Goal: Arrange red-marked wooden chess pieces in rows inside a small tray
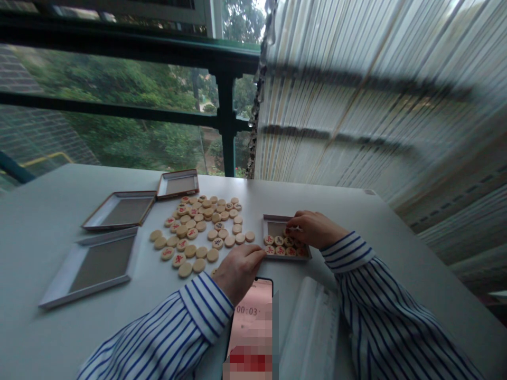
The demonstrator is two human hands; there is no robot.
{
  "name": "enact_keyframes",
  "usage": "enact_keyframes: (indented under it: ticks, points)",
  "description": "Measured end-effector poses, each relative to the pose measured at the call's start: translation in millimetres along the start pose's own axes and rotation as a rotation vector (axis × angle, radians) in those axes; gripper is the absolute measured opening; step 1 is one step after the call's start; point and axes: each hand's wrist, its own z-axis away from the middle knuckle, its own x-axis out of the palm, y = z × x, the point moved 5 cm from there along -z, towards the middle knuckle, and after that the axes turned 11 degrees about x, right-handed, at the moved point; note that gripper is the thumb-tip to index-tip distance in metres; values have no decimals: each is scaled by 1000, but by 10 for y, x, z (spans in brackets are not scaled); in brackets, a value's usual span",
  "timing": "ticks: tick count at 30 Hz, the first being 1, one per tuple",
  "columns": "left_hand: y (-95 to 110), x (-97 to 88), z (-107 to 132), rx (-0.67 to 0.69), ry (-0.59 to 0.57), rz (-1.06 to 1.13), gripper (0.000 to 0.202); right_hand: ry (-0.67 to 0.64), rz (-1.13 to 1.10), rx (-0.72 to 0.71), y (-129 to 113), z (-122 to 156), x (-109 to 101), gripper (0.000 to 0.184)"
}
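Note:
Several round Chinese chess pieces (280, 240) with red and black characters lie in rows in the near part of a shallow box (273, 217). My right hand (317, 228) reaches over the box's right side, its fingers bent down at the pieces; whether a piece is between the fingertips is hidden. At the box's near left corner is my left hand (242, 268), thumb and fingers pressed together against the edge. Left of the box spreads a loose pile of Chinese chess pieces (201, 226), some face up with characters, others showing plain backs.
Three shallow box parts stand at the left: a white tray (132, 253), a brown-edged tray (152, 203) and a smaller tray (197, 182) behind. A phone (247, 322) showing a timer lies in front of me, beside a clear plastic sheet (311, 332). A railing and curtain border the white table (328, 198).

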Motion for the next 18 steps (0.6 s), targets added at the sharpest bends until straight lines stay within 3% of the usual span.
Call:
enact_keyframes:
  ticks: [18]
  points:
    - [-8,6,9,-12,-8,7,18,13,-27,-24,3,-7,36,26]
